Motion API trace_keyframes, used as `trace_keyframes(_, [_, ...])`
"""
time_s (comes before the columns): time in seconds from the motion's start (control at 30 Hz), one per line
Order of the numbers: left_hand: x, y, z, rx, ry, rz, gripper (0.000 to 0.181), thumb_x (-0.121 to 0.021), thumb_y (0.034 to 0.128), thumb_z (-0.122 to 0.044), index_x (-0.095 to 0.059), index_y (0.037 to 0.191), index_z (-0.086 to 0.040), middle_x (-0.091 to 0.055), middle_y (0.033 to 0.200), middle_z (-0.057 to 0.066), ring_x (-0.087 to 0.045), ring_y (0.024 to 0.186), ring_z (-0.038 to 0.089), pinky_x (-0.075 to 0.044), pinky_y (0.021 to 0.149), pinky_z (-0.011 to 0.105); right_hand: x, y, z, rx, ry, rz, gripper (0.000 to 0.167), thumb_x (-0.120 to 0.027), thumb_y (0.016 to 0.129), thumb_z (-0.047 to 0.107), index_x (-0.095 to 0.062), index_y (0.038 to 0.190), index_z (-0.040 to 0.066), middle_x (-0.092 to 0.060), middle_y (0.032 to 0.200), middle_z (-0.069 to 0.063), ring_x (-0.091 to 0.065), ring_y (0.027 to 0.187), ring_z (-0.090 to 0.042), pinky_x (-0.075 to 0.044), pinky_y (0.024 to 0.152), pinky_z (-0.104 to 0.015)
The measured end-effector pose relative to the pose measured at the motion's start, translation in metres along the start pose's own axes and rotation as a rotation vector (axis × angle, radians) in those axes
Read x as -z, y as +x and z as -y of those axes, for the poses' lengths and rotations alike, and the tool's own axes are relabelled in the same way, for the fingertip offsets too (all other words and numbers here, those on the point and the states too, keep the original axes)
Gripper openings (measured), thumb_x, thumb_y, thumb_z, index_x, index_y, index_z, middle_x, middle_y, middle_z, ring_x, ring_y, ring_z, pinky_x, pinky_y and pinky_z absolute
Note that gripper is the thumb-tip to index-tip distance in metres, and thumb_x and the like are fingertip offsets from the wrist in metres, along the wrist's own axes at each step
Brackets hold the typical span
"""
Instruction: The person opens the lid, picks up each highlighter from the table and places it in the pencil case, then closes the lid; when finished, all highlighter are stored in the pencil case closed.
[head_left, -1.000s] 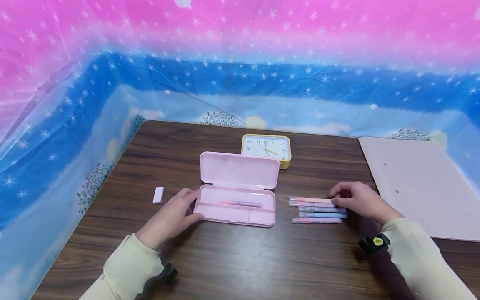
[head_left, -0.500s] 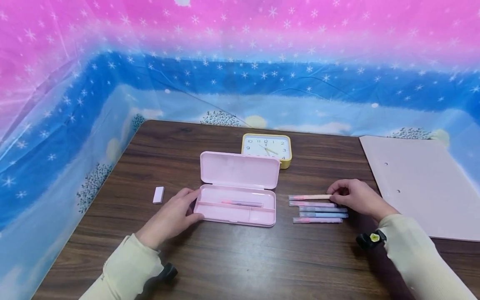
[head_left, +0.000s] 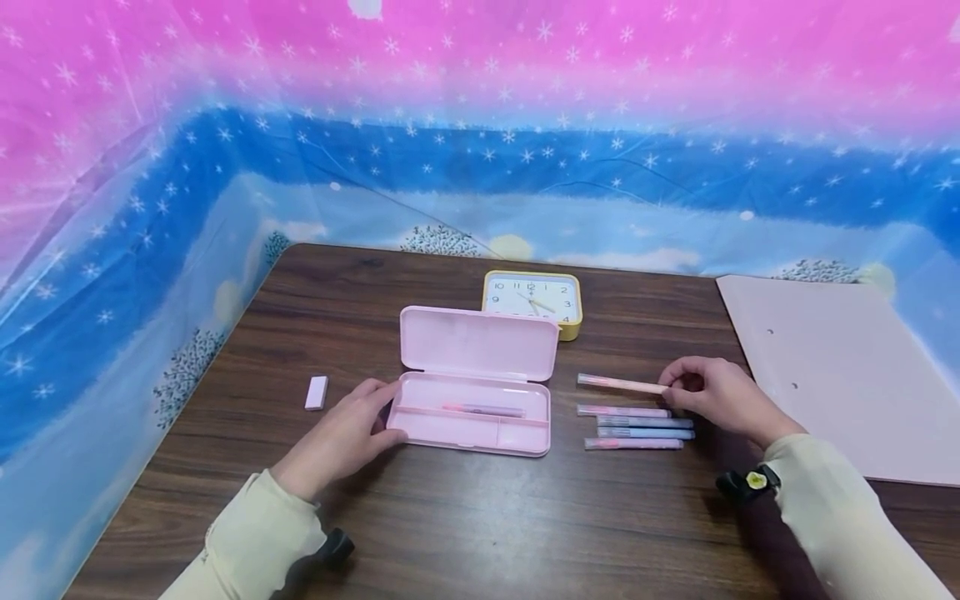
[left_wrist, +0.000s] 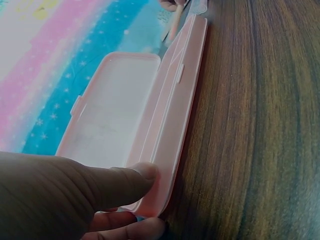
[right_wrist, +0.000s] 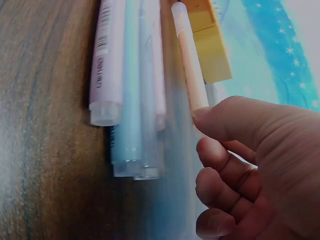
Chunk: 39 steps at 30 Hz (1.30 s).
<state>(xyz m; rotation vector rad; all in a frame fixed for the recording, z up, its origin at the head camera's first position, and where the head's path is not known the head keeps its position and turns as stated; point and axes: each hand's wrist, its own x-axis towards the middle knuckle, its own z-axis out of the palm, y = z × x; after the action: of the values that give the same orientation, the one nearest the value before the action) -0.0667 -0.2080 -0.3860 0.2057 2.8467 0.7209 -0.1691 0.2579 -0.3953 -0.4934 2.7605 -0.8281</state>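
An open pink pencil case (head_left: 450, 429) lies on the table with its lid tilted back and one pinkish marker (head_left: 487, 410) inside its long rear compartment. My left hand (head_left: 345, 433) grips the case's left end, thumb on the front wall in the left wrist view and fingers around the end. Between thumb and index finger, my right hand (head_left: 723, 400) pinches the end of a peach marker (head_left: 618, 384). That marker is raised off the table in the right wrist view (right_wrist: 192, 70). Several pastel markers (head_left: 637, 432) lie side by side just in front of it.
A yellow-framed clock (head_left: 532, 293) stands right behind the case lid. To the left of the case lies a small white eraser (head_left: 317, 392). A pale pink board (head_left: 840, 375) with two holes covers the table's right side. Patterned cloth (head_left: 480, 158) hangs behind the table.
My right hand has picked the peach marker from the row and moved it slightly backward, away from the other markers. The left hand stays at the case.
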Motion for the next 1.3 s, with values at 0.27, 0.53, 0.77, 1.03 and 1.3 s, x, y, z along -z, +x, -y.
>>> trace_keyframes(0.27, [0.001, -0.002, 0.0, 0.017, 0.007, 0.002, 0.069, -0.077, 0.0862, -0.021, -0.046, 0.144, -0.001, -0.057, 0.123, 0.015, -0.057, 0.086, 0.018, -0.054, 0.074, 0.034, 0.004, -0.009, 0.015, 0.066, -0.008, -0.095, 0.004, -0.07, 0.091, 0.015, -0.068, 0.094, 0.017, -0.063, 0.078, 0.002, -0.054, 0.067, -0.009, -0.047, 0.058, -0.025])
trace_keyframes(0.53, [0.001, -0.003, 0.0, 0.005, 0.01, -0.002, 0.068, -0.077, 0.0863, -0.021, -0.047, 0.144, -0.001, -0.057, 0.12, 0.014, -0.057, 0.086, 0.018, -0.053, 0.075, 0.034, 0.005, -0.013, 0.054, 0.105, 0.017, -0.134, 0.009, -0.066, 0.09, 0.008, -0.067, 0.097, 0.014, -0.063, 0.082, 0.0, -0.055, 0.071, -0.011, -0.047, 0.06, -0.024])
trace_keyframes(0.77, [0.002, -0.003, 0.0, -0.009, 0.013, -0.007, 0.067, -0.077, 0.0863, -0.021, -0.048, 0.143, 0.0, -0.057, 0.118, 0.013, -0.056, 0.085, 0.018, -0.052, 0.074, 0.033, -0.008, -0.002, 0.096, 0.133, 0.047, -0.083, 0.01, -0.067, 0.089, 0.006, -0.067, 0.096, 0.013, -0.063, 0.084, -0.001, -0.055, 0.073, -0.015, -0.048, 0.061, -0.024])
trace_keyframes(1.03, [0.002, -0.003, 0.001, -0.053, 0.018, -0.036, 0.065, -0.077, 0.0857, -0.02, -0.05, 0.141, 0.001, -0.058, 0.114, 0.012, -0.054, 0.083, 0.017, -0.05, 0.073, 0.032, -0.035, 0.019, 0.127, 0.2, 0.092, -0.046, 0.006, -0.069, 0.088, 0.01, -0.068, 0.092, 0.014, -0.062, 0.082, 0.001, -0.055, 0.072, -0.013, -0.049, 0.061, -0.024])
trace_keyframes(1.3, [-0.001, -0.002, 0.004, -0.12, 0.011, -0.074, 0.057, -0.076, 0.0861, -0.017, -0.054, 0.135, 0.002, -0.058, 0.108, 0.012, -0.053, 0.079, 0.015, -0.047, 0.07, 0.029, -0.067, 0.034, 0.138, 0.202, 0.071, -0.018, 0.004, -0.069, 0.084, 0.012, -0.068, 0.088, 0.014, -0.062, 0.078, 0.004, -0.054, 0.071, -0.009, -0.046, 0.067, -0.024])
